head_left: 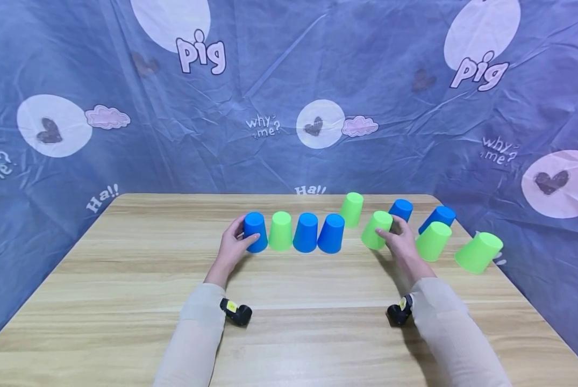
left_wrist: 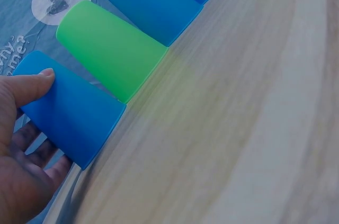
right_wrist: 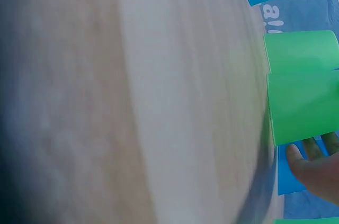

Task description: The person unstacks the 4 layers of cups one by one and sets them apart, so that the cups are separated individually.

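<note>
Four upside-down cups stand side by side in a row, and at its left end my left hand holds a blue cup, thumb across the front and fingers round the far side. Next to it come a green cup, then a blue cup and another blue cup. Right of a gap, my right hand grips a slightly tilted green cup. Its thumb lies on the cup's front. In the right wrist view, this green cup is partly cut off by the frame edge.
Behind the row stands a green cup. Farther right are two blue cups, one far and one nearer the edge, plus two green cups, one upright and one leaning. A printed cloth hangs behind the wooden table.
</note>
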`<action>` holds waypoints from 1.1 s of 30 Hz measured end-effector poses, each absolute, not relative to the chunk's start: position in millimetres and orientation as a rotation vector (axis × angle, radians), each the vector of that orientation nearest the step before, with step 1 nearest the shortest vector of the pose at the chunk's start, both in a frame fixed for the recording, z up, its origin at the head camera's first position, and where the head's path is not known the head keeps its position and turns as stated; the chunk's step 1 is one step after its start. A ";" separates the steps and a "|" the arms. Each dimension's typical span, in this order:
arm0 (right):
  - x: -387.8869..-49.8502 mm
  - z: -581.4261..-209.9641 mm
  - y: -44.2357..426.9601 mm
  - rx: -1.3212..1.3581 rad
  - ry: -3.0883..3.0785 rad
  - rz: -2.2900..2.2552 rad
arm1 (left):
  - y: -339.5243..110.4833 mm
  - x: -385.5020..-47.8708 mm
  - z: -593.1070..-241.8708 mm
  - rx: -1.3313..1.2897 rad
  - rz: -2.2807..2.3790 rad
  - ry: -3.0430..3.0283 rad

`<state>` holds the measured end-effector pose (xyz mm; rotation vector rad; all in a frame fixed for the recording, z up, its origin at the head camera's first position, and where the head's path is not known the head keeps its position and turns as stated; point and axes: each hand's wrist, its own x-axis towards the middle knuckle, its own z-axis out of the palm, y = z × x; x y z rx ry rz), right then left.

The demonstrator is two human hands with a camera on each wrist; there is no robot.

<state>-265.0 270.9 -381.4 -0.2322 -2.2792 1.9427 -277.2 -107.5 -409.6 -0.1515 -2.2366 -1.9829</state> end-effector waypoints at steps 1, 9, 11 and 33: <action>-265.3 -380.4 270.9 -0.229 -2.288 1.927 | -107.5 -277.4 -409.7 -0.152 -1.980 -2.237; -266.8 -363.4 269.5 -0.134 -2.328 1.833 | -106.8 -278.4 -412.0 -0.143 -1.976 -2.251; -268.0 -356.7 268.6 -0.098 -2.335 1.808 | -107.0 -278.9 -412.4 -0.145 -1.977 -2.248; -278.9 -322.3 224.0 0.134 -2.201 2.015 | -107.3 -280.1 -413.0 -0.134 -1.967 -2.252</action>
